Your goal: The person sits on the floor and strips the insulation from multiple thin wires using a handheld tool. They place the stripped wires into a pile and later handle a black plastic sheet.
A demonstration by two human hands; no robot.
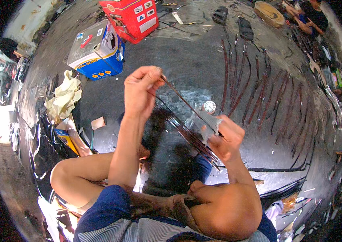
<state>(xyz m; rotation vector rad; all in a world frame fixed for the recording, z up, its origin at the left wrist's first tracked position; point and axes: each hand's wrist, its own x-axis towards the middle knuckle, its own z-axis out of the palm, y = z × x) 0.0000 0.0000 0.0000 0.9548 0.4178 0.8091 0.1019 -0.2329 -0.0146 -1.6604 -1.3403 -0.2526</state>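
A thin dark strip (179, 93) is stretched aslant across the middle of the frame, between the two hands. Its upper end is pinched between thumb and fingertips by the left hand (140, 93), raised just left of centre; that grip is narrow, with the other fingers curled in. A grey scrap (210, 121) is gripped in the right hand (226, 139), right of centre and lower, with the fingers bent closely over it. The lower part of the strip is met by the scrap there; whether it is wrapped all round cannot be told.

Below the strip, a bundle (189, 137) of similar dark strips is seen running down towards the right hand. A round dial (209, 107) is placed just above the scrap. More strips (264, 94), brown and glossy, are laid side by side on the dark floor (195, 50) across the right of the frame.

At the upper left, a blue-and-white tin (108, 66) is set just beside a red tin (132, 24). Crumpled paper (64, 97) is seen below them at the left. Dark sandals (245, 28) are left near the top, right of centre, and a wooden disc (268, 14) is seen farther right, near another person (318, 20) in the upper right corner.
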